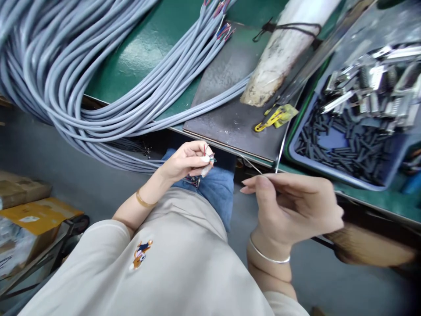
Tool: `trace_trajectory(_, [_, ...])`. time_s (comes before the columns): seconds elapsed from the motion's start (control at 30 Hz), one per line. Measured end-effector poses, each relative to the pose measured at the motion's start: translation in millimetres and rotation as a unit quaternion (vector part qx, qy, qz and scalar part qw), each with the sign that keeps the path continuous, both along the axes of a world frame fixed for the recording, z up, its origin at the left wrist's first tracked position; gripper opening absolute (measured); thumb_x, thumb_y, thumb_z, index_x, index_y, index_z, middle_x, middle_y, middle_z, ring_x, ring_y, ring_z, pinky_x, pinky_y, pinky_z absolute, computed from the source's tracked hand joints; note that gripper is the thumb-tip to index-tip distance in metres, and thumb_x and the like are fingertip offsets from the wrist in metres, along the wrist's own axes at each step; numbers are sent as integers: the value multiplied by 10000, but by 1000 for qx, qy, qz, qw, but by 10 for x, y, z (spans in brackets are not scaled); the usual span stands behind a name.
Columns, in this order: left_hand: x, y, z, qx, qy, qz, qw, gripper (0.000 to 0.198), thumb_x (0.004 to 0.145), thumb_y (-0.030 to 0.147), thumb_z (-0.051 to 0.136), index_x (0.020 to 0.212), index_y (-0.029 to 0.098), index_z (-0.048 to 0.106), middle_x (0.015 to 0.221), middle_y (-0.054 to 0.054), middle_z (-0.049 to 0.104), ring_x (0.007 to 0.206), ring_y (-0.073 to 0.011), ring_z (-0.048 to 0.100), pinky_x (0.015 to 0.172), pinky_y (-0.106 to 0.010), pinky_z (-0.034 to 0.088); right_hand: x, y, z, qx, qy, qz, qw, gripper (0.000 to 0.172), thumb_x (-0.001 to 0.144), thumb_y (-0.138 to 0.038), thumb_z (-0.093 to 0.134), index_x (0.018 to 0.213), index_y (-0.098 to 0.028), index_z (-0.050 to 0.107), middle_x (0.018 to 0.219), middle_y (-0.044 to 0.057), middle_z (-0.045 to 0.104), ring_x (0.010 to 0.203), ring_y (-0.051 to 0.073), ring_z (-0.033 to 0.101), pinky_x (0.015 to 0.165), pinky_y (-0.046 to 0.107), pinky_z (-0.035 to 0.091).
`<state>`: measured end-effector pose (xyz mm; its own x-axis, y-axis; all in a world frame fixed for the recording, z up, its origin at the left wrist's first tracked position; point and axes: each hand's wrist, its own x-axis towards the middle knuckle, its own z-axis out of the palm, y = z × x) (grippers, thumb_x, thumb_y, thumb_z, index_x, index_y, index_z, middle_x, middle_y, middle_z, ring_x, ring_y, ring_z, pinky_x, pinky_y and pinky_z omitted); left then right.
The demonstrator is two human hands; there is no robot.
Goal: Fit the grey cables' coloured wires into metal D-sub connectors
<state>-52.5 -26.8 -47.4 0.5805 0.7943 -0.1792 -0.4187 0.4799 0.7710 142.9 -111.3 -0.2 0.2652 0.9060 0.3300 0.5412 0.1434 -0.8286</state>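
My left hand (187, 161) is closed in a pinch on the stripped end of a grey cable, with thin coloured wires (208, 154) sticking out above my fingertips, over my lap below the bench edge. My right hand (292, 205) is closed, thumb and fingers pinched on a thin bare wire (281, 147) that rises toward the bench. A large bundle of grey cables (98, 83) lies across the green bench and droops over its edge toward my left hand.
A dark mat (230, 87) lies on the green bench (148, 48). A white stained cylinder (283, 52) rests on it beside a yellow tool (274, 117). A blue tray (345, 145) holds several black tube pieces and metal connector shells. Cardboard boxes (29, 210) stand at floor left.
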Motion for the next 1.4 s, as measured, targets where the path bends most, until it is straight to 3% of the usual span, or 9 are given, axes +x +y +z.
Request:
trace_trajectory(0.13, [121, -42, 165, -37, 33, 71, 996, 364, 721, 376, 851, 760, 165, 557, 586, 28, 614, 375, -25, 408, 354, -152, 217, -9, 39, -2, 60, -19, -9, 998, 75, 868, -264, 769, 910, -254, 707, 697, -33, 749, 562, 160, 709, 487, 290, 533])
trace_trajectory(0.4, [209, -84, 273, -28, 42, 81, 995, 379, 736, 391, 855, 759, 172, 547, 590, 28, 615, 381, -17, 385, 350, -162, 215, -31, 88, -8, 45, -7, 4, 999, 59, 890, -234, 741, 903, -240, 683, 731, -34, 748, 578, 137, 711, 515, 267, 565])
trace_trajectory(0.67, [244, -114, 287, -14, 52, 100, 994, 315, 775, 368, 832, 774, 170, 587, 589, 35, 603, 382, -19, 396, 346, -164, 217, -3, 109, -22, 42, -6, 23, 999, 81, 878, -183, 742, 911, -239, 694, 747, -43, 747, 591, 133, 713, 530, 260, 563])
trace_trajectory(0.83, [260, -123, 332, -26, 67, 91, 993, 347, 722, 344, 869, 734, 157, 578, 543, 43, 592, 351, -6, 360, 337, -159, 204, 13, 178, 24, 128, -119, 72, 982, 230, 870, -127, 750, 1024, -299, 751, 821, -37, 720, 684, 106, 672, 612, 254, 538])
trace_trajectory(0.97, [287, -134, 375, -17, 51, 80, 995, 336, 717, 317, 874, 723, 148, 584, 496, 58, 559, 329, -4, 345, 328, -149, 201, 3, 228, 20, 137, -215, 89, 963, 311, 861, -100, 762, 1097, -301, 734, 854, -24, 690, 704, 88, 635, 615, 223, 496])
trace_trajectory(1.1, [332, -161, 356, 30, 56, 102, 993, 299, 732, 305, 867, 757, 140, 619, 540, 52, 585, 369, -12, 403, 347, -138, 274, -31, 270, -18, 141, -221, 97, 960, 157, 885, -103, 723, 961, -228, 668, 850, -15, 703, 732, 98, 662, 652, 214, 522])
trace_trajectory(1.27, [392, -218, 253, 188, 126, 175, 958, 158, 816, 265, 775, 819, 132, 691, 725, -2, 674, 559, -44, 559, 525, -149, 450, -74, 253, -52, 48, -107, 64, 991, 82, 944, -184, 668, 905, -233, 614, 745, -67, 659, 597, 71, 646, 591, 195, 513])
trace_trajectory(1.4, [400, -240, 244, 246, 192, 187, 932, 110, 841, 224, 719, 808, 122, 693, 699, 6, 632, 548, -40, 494, 513, -160, 400, -89, 201, -77, 10, -29, 51, 998, 61, 935, -224, 694, 897, -230, 647, 738, -71, 686, 583, 80, 681, 586, 201, 538])
